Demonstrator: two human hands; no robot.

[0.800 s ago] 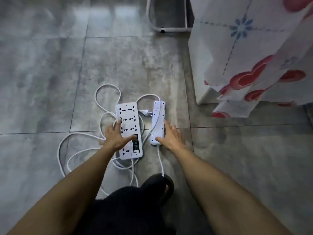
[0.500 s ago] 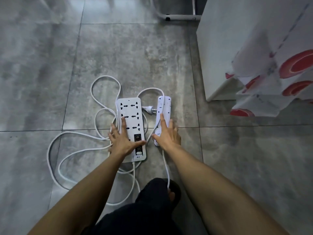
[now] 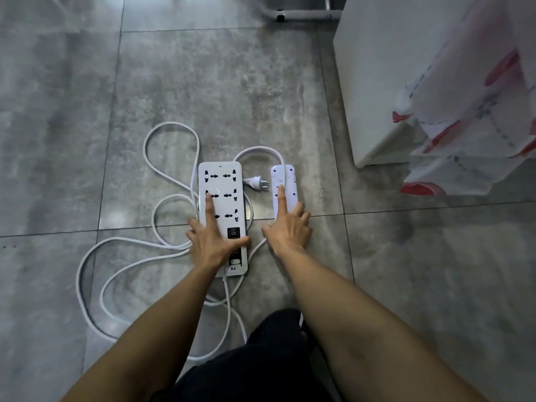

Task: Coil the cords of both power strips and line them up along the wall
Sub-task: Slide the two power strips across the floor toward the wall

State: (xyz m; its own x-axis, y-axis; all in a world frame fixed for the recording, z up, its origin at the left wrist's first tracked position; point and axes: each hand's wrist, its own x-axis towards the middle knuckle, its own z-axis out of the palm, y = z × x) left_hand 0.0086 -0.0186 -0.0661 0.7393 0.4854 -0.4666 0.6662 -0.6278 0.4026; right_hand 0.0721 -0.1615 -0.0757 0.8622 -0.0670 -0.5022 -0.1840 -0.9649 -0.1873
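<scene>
A wide white power strip point(image 3: 224, 181) lies flat on the grey tile floor. My left hand point(image 3: 213, 242) grips its near half, thumb on the right edge and index finger stretched along the top. To its right, parallel, lies a narrow white power strip point(image 3: 287, 175). My right hand point(image 3: 290, 227) clasps it from the near end, index finger laid along its top. The wide strip's long cord point(image 3: 87, 262) sprawls in loose loops to the left and toward me. A white plug point(image 3: 256, 182) rests between the strips, at the end of a short cord point(image 3: 255, 149) that arcs around the far ends.
A white cabinet point(image 3: 377, 82) stands at the right, draped with a white cloth with red shapes point(image 3: 478, 126). A white tube frame point(image 3: 301, 15) sits at the far edge. My knee in black fabric point(image 3: 261, 358) is over the near cord loops.
Both hands have slid forward along the strips, and each index finger now lies stretched out on top. The strips look straighter and more parallel. The view has tilted down.
</scene>
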